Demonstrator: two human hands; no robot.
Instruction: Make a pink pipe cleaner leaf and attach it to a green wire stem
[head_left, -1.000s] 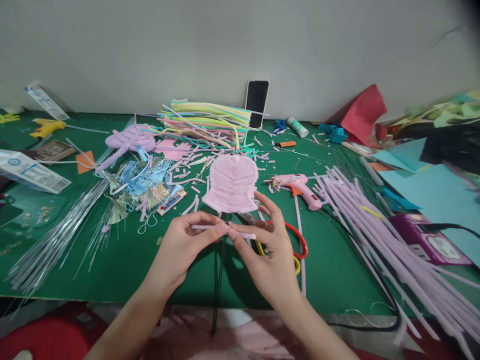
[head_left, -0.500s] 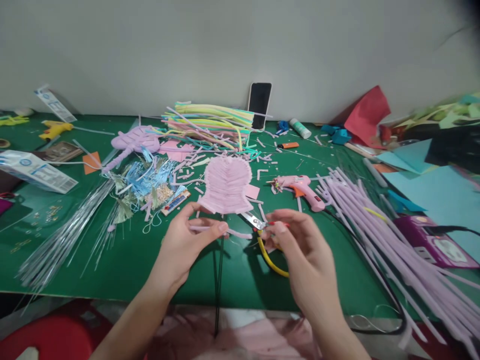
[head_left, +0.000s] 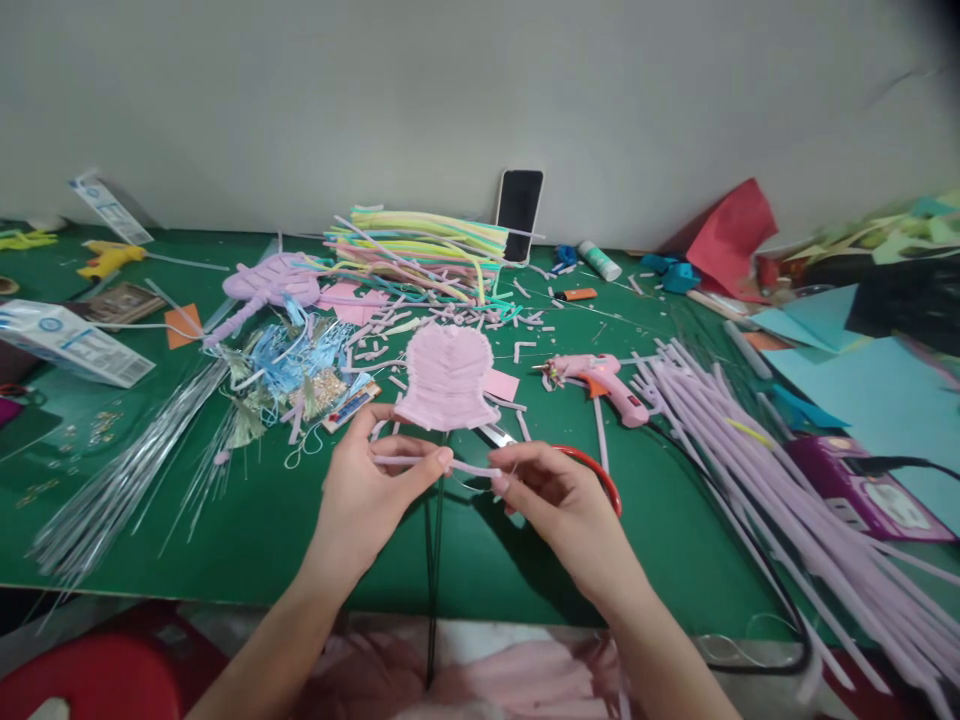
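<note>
My left hand [head_left: 375,480] is closed, with a thin pink pipe cleaner [head_left: 472,468] pinched between thumb and fingers. A pink ribbed panel of pipe cleaners [head_left: 448,375] with a fuzzy edge stands just above its fingertips, and its lower left corner meets them. Dark thin stems [head_left: 433,560] run down below the panel. At the pipe cleaner's right end, my right hand [head_left: 559,505] pinches the tip. Behind this hand shows a pair of scissors with a red handle loop [head_left: 600,470]; whether the hand holds them or they rest on the table, I cannot tell.
A pink glue gun [head_left: 600,380] lies right of centre, beside a bundle of pink pipe cleaners [head_left: 750,480]. Left are blue tassels [head_left: 281,355] and clear sticks [head_left: 135,480]. Coloured pipe cleaners [head_left: 420,245] and a phone [head_left: 519,215] are at the back.
The scissors have turned from in front of my right fingers to behind the hand, red loop now to the right. My right fingers have moved left onto the pipe cleaner's end.
</note>
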